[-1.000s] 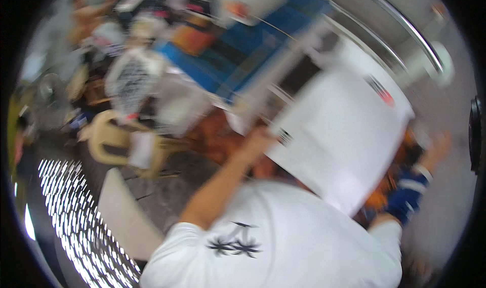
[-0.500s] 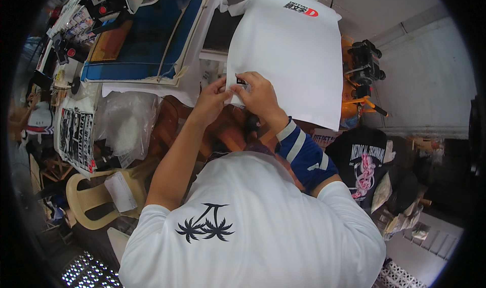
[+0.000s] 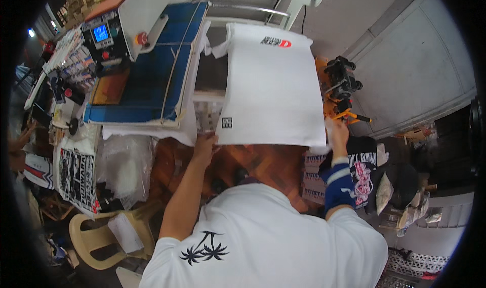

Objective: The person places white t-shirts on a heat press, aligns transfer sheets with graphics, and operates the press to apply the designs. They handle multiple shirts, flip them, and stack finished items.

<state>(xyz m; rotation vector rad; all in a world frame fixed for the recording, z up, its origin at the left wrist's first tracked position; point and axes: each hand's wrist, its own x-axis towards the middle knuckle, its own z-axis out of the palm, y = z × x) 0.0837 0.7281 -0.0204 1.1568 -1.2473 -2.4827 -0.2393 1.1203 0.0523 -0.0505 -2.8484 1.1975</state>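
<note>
A white shirt (image 3: 273,95) lies stretched over a flat board in front of me. It bears a black and red print at its far end and a small black square print (image 3: 227,122) near its near left corner. My left hand (image 3: 204,147) pinches the near left corner of the hem. At the opposite corner, my right hand (image 3: 338,134) is closed around the shirt's right edge, beside the fabric; its fingertips are partly hidden. A blue and white sleeve covers my right forearm.
Left of the shirt stands a heat press with a blue pad (image 3: 152,93) and a lit control box (image 3: 106,35). Black and orange equipment (image 3: 341,80) sits to the right. A beige plastic chair (image 3: 83,237), a clear plastic bag (image 3: 124,164) and printed boxes (image 3: 314,174) are nearer me.
My right hand has moved from the hem's left corner to its right corner, uncovering the small black print. My left hand stays at the left corner. The view has tilted upward.
</note>
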